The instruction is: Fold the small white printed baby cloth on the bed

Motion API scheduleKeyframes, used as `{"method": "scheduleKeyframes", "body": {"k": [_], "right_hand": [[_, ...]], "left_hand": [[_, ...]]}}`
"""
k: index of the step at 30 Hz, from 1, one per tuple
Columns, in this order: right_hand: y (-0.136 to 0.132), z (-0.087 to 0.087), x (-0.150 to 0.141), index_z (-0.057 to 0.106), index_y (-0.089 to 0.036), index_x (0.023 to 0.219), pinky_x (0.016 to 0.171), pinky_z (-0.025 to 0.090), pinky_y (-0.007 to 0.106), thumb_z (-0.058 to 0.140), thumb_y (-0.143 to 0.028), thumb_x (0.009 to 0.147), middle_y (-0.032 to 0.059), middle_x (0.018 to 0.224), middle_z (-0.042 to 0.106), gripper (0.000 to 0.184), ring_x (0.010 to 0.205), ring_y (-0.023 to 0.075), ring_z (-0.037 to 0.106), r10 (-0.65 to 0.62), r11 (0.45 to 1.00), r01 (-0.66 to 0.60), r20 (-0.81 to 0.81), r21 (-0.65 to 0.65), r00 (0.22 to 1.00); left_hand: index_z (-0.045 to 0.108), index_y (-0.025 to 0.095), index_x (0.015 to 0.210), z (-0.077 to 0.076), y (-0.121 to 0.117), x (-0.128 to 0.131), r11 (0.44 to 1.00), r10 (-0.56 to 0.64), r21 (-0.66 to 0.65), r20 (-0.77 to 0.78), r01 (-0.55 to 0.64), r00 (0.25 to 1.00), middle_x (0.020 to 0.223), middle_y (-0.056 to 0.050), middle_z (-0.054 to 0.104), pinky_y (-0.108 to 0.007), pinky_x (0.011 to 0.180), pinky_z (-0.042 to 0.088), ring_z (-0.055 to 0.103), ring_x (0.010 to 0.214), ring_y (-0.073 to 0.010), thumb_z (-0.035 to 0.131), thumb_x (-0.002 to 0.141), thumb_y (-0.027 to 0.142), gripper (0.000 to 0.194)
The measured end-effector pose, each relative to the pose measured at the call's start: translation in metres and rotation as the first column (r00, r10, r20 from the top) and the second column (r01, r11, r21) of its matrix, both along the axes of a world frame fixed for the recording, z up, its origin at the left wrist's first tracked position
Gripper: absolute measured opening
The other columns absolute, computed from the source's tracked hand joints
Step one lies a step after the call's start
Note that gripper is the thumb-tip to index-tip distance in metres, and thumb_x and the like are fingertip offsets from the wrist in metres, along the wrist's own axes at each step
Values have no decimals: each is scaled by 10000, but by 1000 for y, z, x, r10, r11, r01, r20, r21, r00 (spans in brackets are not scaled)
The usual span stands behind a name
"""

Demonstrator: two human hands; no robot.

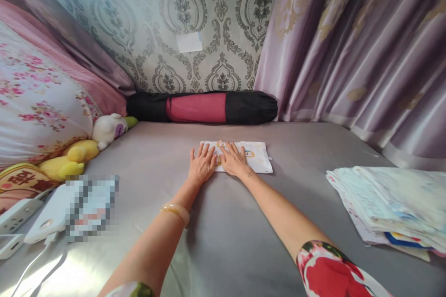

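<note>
A folded white cloth [260, 161] with orange and blue printed figures lies flat on the grey sheet [244, 232], a small tag showing at its right edge. My left hand [202, 163] rests palm down on the cloth's left end, fingers spread and pointing away from me. Close beside it, my right hand [234, 160] presses flat on the middle of the same cloth, its fingers also apart. Neither hand grips anything. The part of the print under my palms is hidden.
A stack of folded light cloths [400, 199] sits at the right. Along the back lies a black and red roll [195, 107]. Plush toys [108, 131], a floral pillow [42, 93], a power strip [21, 213], a white power bank [52, 218] and cables are on the left.
</note>
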State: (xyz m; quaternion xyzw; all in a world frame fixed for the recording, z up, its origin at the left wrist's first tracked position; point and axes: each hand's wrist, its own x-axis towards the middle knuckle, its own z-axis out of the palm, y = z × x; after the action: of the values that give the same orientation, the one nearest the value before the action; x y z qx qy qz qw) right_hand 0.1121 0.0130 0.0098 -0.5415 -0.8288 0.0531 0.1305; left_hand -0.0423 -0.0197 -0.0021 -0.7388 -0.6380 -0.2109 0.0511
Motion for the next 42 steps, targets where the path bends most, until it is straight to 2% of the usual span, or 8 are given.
{"method": "scheduleKeyframes", "body": {"k": [5, 13, 19, 25, 30, 33, 37, 42], "right_hand": [[0, -8, -3, 389, -279, 1494, 1159, 99, 614, 286, -385, 996, 76, 1590, 306, 520, 1461, 284, 225, -7, 1000, 7, -11, 22, 1000], [0, 0, 3, 360, -271, 1509, 1168, 84, 599, 272, -406, 1005, 80, 1598, 286, 529, 1472, 265, 206, -4, 999, 3, -5, -49, 1000], [-6, 2, 28, 394, -252, 1493, 1142, 70, 648, 266, -433, 1012, 116, 1606, 253, 530, 1478, 309, 166, -171, 985, 171, 23, 12, 985], [-9, -2, 31, 403, -285, 1482, 1133, 114, 652, 258, -447, 1006, 91, 1603, 269, 523, 1475, 297, 169, -183, 983, 183, 35, 11, 982], [-6, 4, 33, 399, -273, 1484, 1127, 125, 660, 252, -443, 1008, 95, 1606, 259, 526, 1478, 302, 167, -157, 987, 158, 30, -41, 987], [-2, 8, 43, 360, -222, 1507, 1147, 105, 632, 230, -423, 1016, 110, 1611, 239, 546, 1483, 285, 164, -164, 982, 166, 21, -89, 986], [-2, 3, 55, 308, -111, 1524, 1188, 72, 527, 228, -397, 1018, 152, 1612, 216, 586, 1489, 268, 149, -237, 970, 238, 27, -55, 971], [-2, -3, 56, 310, -118, 1525, 1193, 80, 488, 243, -394, 1016, 143, 1614, 214, 583, 1488, 267, 156, -240, 969, 241, 26, -51, 970]], "left_hand": [[474, 282, 1438, -4, 6, -5, 992, -44, -125, -64, 36, 997, 1514, -99, 449, -627, 1152, 180, 363, 1415, -318, 317, 1000, 425, 487], [471, 301, 1433, 1, 4, -5, 988, -41, -154, -76, 29, 996, 1524, -96, 434, -626, 1141, 200, 347, 1419, -315, 316, 998, 438, 481], [472, 312, 1430, 1, 4, -4, 988, -26, -152, -76, 14, 997, 1522, -95, 434, -621, 1141, 203, 324, 1425, -320, 343, 991, 455, 480], [485, 310, 1422, 2, 3, -3, 987, -19, -162, -50, 10, 999, 1517, -95, 439, -629, 1139, 200, 328, 1420, -327, 358, 983, 463, 482], [476, 305, 1428, 3, 3, -4, 986, -15, -166, -78, 2, 997, 1527, -92, 426, -625, 1136, 210, 327, 1418, -325, 339, 986, 469, 491], [468, 307, 1433, 3, 3, -4, 985, -10, -172, -92, -6, 996, 1526, -88, 428, -615, 1137, 217, 325, 1418, -321, 314, 990, 474, 498], [452, 310, 1442, 3, 4, -4, 981, -9, -196, -114, -14, 993, 1537, -73, 412, -593, 1142, 220, 309, 1427, -311, 277, 993, 492, 516], [438, 314, 1452, 5, 3, -3, 978, -2, -205, -138, -27, 990, 1551, -65, 392, -581, 1143, 227, 303, 1430, -304, 268, 993, 496, 522]]}}
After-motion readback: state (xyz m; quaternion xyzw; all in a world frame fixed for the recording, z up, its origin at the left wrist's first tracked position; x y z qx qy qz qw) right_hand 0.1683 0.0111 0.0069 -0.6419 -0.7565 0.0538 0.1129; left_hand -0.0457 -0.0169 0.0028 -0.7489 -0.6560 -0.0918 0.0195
